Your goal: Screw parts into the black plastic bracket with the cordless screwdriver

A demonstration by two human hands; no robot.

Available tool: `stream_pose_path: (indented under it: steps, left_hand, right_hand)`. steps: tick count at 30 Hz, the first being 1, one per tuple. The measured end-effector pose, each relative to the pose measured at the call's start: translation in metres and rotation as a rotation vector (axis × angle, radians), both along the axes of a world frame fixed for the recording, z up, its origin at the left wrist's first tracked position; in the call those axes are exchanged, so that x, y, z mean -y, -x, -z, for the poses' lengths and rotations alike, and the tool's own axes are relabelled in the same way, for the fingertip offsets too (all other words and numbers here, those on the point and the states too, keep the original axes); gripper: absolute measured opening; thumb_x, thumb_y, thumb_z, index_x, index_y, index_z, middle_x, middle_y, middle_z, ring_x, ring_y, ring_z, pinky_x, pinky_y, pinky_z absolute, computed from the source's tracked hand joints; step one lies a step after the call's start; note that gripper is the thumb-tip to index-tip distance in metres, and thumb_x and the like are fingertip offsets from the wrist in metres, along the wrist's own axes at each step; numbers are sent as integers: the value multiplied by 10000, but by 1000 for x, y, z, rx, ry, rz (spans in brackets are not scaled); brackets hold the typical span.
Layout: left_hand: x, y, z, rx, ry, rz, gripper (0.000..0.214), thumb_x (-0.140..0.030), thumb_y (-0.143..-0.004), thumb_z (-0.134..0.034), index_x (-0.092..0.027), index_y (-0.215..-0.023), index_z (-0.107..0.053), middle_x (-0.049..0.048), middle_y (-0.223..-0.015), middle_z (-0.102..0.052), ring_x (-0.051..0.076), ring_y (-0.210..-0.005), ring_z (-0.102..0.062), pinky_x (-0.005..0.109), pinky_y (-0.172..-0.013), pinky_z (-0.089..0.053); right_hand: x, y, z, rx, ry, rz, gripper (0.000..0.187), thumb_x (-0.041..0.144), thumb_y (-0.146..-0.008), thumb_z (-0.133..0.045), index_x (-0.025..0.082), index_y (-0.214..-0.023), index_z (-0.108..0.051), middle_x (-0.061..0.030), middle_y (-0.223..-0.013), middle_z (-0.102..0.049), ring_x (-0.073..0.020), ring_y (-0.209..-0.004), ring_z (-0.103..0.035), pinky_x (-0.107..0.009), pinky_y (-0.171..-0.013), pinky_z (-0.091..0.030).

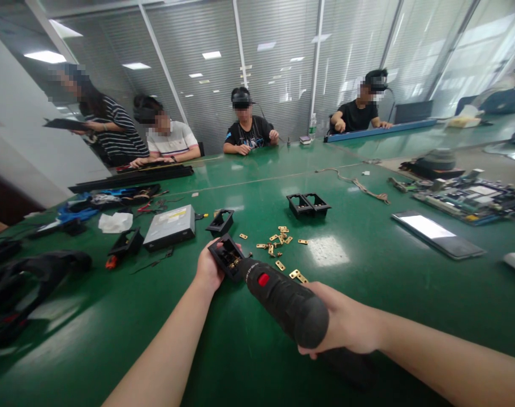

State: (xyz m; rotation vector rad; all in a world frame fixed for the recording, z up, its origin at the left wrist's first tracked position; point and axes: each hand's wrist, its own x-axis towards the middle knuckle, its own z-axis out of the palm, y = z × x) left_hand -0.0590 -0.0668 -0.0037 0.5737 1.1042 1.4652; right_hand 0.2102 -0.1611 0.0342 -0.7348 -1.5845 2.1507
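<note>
L hand (210, 268) clamped on blk housing (224, 255), fwd-left of my R hand (346, 319). R wrapped round pwr driver (285, 295), long axis aimed at housing; nose prob. touching, blurry.

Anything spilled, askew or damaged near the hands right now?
The small brass plates lie strewn on the green table beyond the power driver, at mixed angles, some overlapping, so they look untidy. No damage stands out, though details inside the black housing in the left hand are too small to judge.
</note>
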Motion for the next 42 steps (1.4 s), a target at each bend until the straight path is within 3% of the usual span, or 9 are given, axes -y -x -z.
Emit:
stream_pose_path:
  steps: [8, 22, 37, 42]
  left_hand:
    - [-1, 1, 1, 50, 34, 19, 160, -251, -780, -535, -139, -800, -646, 125, -701, -710, 285, -616, -684, 409, -566, -556]
    - [-2, 0, 2, 50, 52, -24, 153, -229, -750, -539, -145, -838, -632, 112, -700, -704, 285, -613, -692, 421, -602, -566]
    - [-2, -1, 1, 40, 18, -52, 94, -199, -738, -549, -165, -793, -616, 81, -664, -678, 271, -617, -683, 423, -617, -571]
    - [-2, -1, 1, 68, 36, -38, 107, -198, -741, -552, -166, -810, -628, 72, -668, -683, 263, -607, -680, 409, -605, -567]
  right_hand:
    - [-1, 0, -2, 9, -1, 3, 383, 269, -628, -873, 130, -861, -602, 1, -703, -633, -116, -579, -598, -231, -534, -500]
    - [1, 2, 0, 16, -12, 1, 458, 287, -611, -875, 131, -951, -611, 2, -726, -642, -115, -590, -590, -224, -535, -495]
    - [-1, -1, 1, -27, -24, -21, 413, 277, -656, -862, 134, -944, -603, -2, -747, -637, -118, -614, -598, -229, -553, -508]
    - [-1, -1, 0, 17, -22, -9, 387, 294, -642, -866, 135, -873, -598, -2, -709, -629, -122, -590, -594, -240, -547, -498]
